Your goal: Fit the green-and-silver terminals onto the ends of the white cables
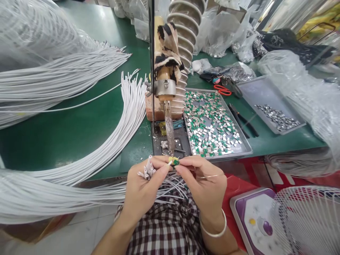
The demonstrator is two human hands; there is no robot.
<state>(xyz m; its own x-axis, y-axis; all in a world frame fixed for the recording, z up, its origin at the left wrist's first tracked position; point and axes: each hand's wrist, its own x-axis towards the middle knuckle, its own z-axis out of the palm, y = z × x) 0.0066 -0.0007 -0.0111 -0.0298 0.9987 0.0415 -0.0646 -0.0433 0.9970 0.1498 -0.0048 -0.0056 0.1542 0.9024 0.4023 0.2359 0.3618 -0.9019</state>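
Observation:
My left hand point(145, 186) is closed around a small bunch of white cables point(147, 170), with one cable end pinched between thumb and forefinger. Between the fingertips of my right hand point(203, 177) is a small green connector board point(175, 162), held against that cable end. A strand of thin wire point(211, 176) crosses my right fingers. Right above the fingertips points the tip of a clamped soldering iron point(169, 124), wrapped in patterned cloth higher up. Whether the tip touches the board I cannot tell.
A metal tray point(245, 150) of green-and-silver connectors stands at the right, beside pliers point(243, 122) and red-handled scissors point(222, 90). Another tray point(252, 88) holds small metal parts. Long white cable bundles point(106, 152) fill the left. A ribbed hose point(187, 32) rises behind the iron. A fan point(308, 219) stands lower right.

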